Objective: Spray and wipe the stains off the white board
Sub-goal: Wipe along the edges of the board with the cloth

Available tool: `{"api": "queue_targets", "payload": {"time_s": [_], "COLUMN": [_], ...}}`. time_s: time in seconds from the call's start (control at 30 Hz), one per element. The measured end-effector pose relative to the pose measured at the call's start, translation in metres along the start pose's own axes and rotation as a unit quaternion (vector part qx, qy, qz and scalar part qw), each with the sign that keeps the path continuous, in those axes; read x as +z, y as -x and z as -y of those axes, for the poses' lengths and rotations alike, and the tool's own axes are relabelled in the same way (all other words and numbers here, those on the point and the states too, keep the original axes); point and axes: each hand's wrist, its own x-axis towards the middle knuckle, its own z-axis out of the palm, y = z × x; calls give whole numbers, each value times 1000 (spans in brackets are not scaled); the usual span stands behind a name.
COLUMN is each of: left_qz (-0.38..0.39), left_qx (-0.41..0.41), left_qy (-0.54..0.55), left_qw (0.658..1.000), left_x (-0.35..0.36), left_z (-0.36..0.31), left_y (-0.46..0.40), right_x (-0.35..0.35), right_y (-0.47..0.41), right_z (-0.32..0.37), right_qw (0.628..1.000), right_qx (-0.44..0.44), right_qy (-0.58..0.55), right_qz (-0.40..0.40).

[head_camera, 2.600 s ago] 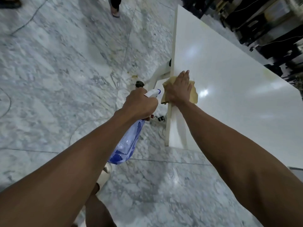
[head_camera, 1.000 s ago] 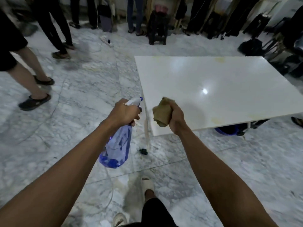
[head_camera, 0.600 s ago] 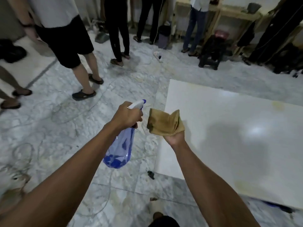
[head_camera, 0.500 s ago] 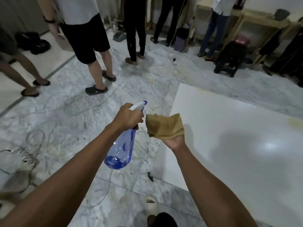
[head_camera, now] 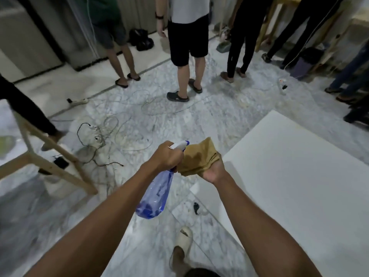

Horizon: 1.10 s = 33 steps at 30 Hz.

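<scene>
Lying right of cloth-holding right hand [head_camera: 212,170]: white board [head_camera: 295,176].

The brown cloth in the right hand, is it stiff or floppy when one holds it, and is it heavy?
Probably floppy: the brown cloth folds and drapes over the right hand, its corner sticking up loosely. It seems light, since the hand carries it on the palm without a tight grip. It is unlikely to slip or roll, being soft fabric.

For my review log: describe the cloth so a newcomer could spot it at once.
Start at the white board on the right, then go to its left edge, where two hands meet. The right hand holds a folded mustard-brown cloth, next to the blue spray bottle; it is the only fabric there.
</scene>
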Motion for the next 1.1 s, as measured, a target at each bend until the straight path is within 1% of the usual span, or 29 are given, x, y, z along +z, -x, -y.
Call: {"api": "queue_targets", "payload": {"time_s": [0.13,0.2,0.27,0.37,0.47,0.53,0.6,0.7,0.97,1.03,1.1], "left_qz": [-61,-78,-85,-93,-103,-116,-123,-149,-217,-236,-246], "left_qx": [-36,-52,-64,-81,-92,-112,-129,-129,-129,-140,-148], "left_qy": [36,48,60,62,76,95,111,124,117,137,185], "left_qw": [997,994,993,990,988,982,978,973,961,952,940], "left_x": [15,25,36,51,64,75,86,104,174,196,212], "left_z": [38,52,62,67,72,73,71,60,32,27,22], "left_y": [64,99,135,182,208,220,230,240,242,242,242], "right_x": [-4,-7,-9,-15,-21,-30,-37,-48,-101,-124,-148], "right_y": [34,55,73,99,120,127,135,147,172,176,176], "right_z": [-36,-52,-66,-82,-90,-93,-91,-82,-37,-21,-4], "right_qw": [998,996,993,986,977,974,972,967,966,964,959], "right_qx": [46,61,83,102,127,134,135,148,168,172,167], "right_qy": [26,38,44,88,103,106,118,122,142,158,195], "right_qz": [37,51,74,99,139,147,154,168,133,128,119]}}
